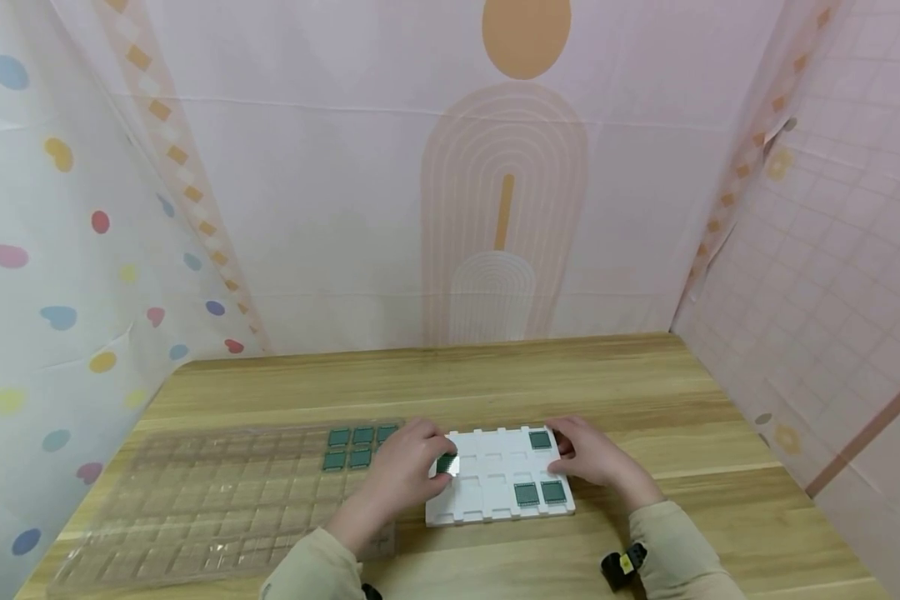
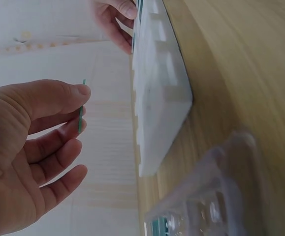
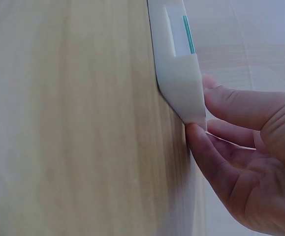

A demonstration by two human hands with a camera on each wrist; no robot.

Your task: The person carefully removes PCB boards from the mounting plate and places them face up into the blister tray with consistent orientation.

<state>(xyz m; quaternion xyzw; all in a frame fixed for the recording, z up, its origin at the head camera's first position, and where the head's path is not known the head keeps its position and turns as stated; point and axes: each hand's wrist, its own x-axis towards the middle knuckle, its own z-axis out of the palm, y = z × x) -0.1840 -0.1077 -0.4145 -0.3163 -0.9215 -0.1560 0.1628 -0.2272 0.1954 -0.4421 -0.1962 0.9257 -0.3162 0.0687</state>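
My left hand (image 1: 399, 468) pinches a small green circuit board (image 1: 446, 465) between thumb and fingers, above the left end of a white tray (image 1: 474, 497). In the left wrist view the held board (image 2: 80, 119) appears edge-on, clear of the tray's side. Three green boards sit in the tray's pockets: one board (image 1: 540, 440) at the far right corner, two, including this board (image 1: 553, 492), along the near right. My right hand (image 1: 594, 454) grips the tray's right end; in the right wrist view its thumb and fingers hold the tray corner (image 3: 184, 91).
Left of the white tray lies a large clear plastic tray (image 1: 217, 492) with many pockets. Several green boards (image 1: 337, 437) fill its far right corner, partly hidden by my left hand. Both trays rest on a wooden table (image 1: 607, 375) with patterned curtains behind.
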